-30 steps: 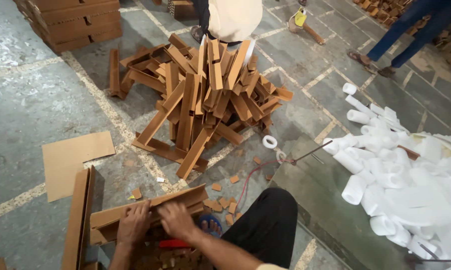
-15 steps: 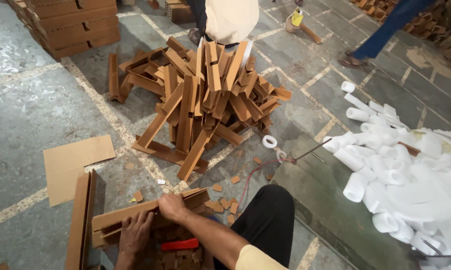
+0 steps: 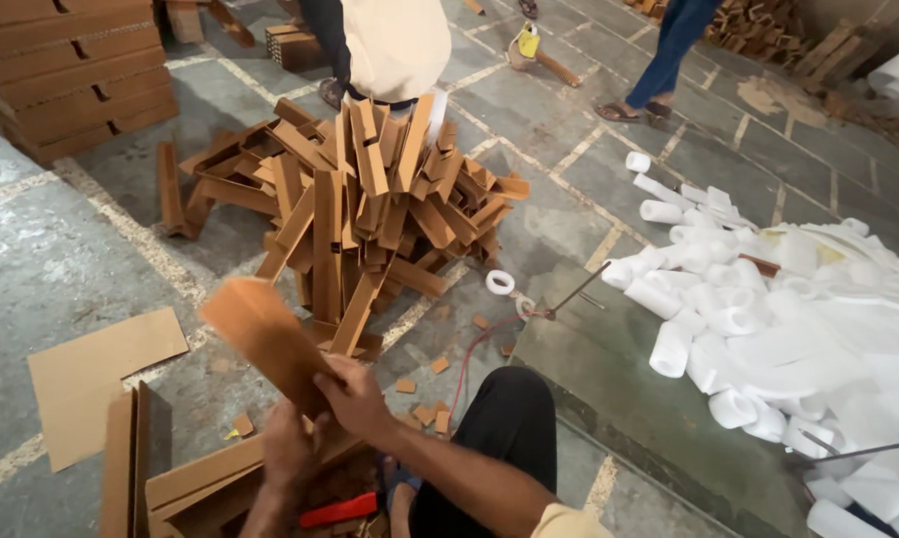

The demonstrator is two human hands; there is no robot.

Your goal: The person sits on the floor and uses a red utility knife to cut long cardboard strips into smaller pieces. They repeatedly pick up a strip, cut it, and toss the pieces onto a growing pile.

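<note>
My right hand [image 3: 355, 399] grips the lower end of a brown cardboard angle strip [image 3: 260, 334], which is raised, tilted up to the left and blurred by motion. Just below it, my left hand [image 3: 288, 450] closes on the same strip's bottom end. Under both hands lie more cardboard strips [image 3: 195, 483] on the floor, with a red-handled tool [image 3: 338, 510] beside them. My knee in dark trousers [image 3: 504, 418] is to the right.
A big pile of cardboard strips [image 3: 370, 199] stands ahead, with a person [image 3: 400, 40] behind it and another person's legs [image 3: 669, 50] farther back. White foam rolls [image 3: 749, 309] fill the right. A flat cardboard sheet [image 3: 91, 379] lies left; stacked cardboard [image 3: 51, 70] sits top left.
Both hands were low on the strips on the floor; now they have lifted one strip, swinging it up and left.
</note>
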